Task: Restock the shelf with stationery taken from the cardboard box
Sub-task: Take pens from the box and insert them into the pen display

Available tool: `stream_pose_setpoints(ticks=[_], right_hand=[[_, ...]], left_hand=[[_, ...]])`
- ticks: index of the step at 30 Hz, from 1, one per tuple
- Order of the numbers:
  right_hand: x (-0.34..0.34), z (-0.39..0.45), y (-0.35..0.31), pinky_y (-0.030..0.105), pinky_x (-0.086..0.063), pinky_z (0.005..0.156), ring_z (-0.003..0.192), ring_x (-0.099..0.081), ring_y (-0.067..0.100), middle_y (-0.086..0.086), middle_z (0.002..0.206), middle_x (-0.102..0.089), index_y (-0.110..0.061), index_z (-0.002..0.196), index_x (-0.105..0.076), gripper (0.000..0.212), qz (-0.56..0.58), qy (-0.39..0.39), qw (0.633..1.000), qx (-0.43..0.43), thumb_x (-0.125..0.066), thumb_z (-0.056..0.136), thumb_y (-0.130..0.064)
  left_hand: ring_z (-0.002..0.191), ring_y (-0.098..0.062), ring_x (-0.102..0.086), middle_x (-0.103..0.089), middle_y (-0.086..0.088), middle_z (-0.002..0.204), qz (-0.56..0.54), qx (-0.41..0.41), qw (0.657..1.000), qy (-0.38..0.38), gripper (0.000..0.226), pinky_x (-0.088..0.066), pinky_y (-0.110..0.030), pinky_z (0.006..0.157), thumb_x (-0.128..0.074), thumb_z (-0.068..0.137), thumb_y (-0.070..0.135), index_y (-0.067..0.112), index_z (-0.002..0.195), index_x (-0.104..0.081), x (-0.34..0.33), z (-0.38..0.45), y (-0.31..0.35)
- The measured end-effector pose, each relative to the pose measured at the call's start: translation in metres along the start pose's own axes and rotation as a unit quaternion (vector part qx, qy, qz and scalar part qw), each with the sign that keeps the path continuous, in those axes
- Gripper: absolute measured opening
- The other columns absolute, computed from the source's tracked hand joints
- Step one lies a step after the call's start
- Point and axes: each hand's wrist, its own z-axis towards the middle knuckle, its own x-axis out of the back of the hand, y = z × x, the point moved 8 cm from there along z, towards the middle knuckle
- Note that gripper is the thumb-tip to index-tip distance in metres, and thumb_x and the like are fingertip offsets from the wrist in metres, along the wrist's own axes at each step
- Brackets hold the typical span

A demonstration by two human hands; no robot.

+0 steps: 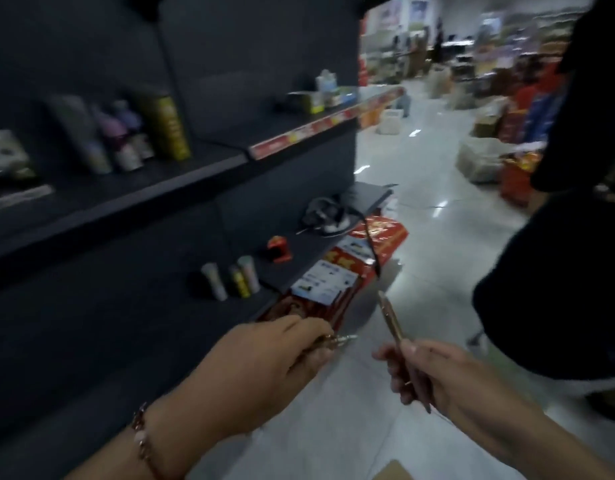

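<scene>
Dark shelf [195, 174] runs along my left above glossy pale floor [437, 244]. My right hand [448, 375] grips a gold pen [391, 318]; my left hand [264, 368] pinches something thin, too blurred to name.

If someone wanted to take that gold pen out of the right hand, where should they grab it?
Grip the gold pen by its free upper half, coming from above. The right hand wraps the lower half, and the slim barrel tilts up and away, so fingers can pinch it across its width.
</scene>
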Motion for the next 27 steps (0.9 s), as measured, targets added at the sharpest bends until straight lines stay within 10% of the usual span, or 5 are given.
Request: stream_pose_setpoints(ticks=[9,15,27], right_hand=[[-0.234,0.090,-0.028,0.038,-0.053,0.086,0.083,-0.068,0.023,0.010,0.084,-0.067,-0.005,0.097,-0.070,0.021,0.133,-0.146,0.979,-0.051,-0.063,0.081,-0.017],[-0.398,0.177,-0.037,0.024,-0.046,0.059,0.059,-0.046,0.010,-0.002,0.071,-0.053,-0.016,0.090,-0.079,0.025,0.138,-0.185,0.971,-0.067,-0.071,0.074,-0.033],[-0.643,0.305,-0.114,0.015,-0.049,0.051,0.063,-0.065,0.004,-0.006,0.072,-0.068,-0.020,0.091,-0.069,0.016,0.151,-0.203,0.965,0.067,-0.065,0.077,-0.024]], left_hand=[[0.075,0.001,-0.057,-0.056,0.022,0.091,0.071,0.154,0.977,0.131,0.044,-0.052,-0.025,0.062,-0.032,0.096,0.059,0.040,0.129,-0.055,0.085,-0.157,-0.170],[0.069,0.005,-0.053,-0.052,0.024,0.089,0.109,0.204,0.960,0.157,0.043,-0.044,-0.012,0.058,-0.031,0.095,0.061,0.045,0.130,-0.051,0.141,-0.222,-0.304],[0.097,-0.003,-0.059,-0.056,0.023,0.121,0.130,0.293,0.935,0.150,0.043,-0.052,-0.025,0.076,-0.034,0.097,0.060,0.048,0.136,-0.043,0.237,-0.305,-0.535]])
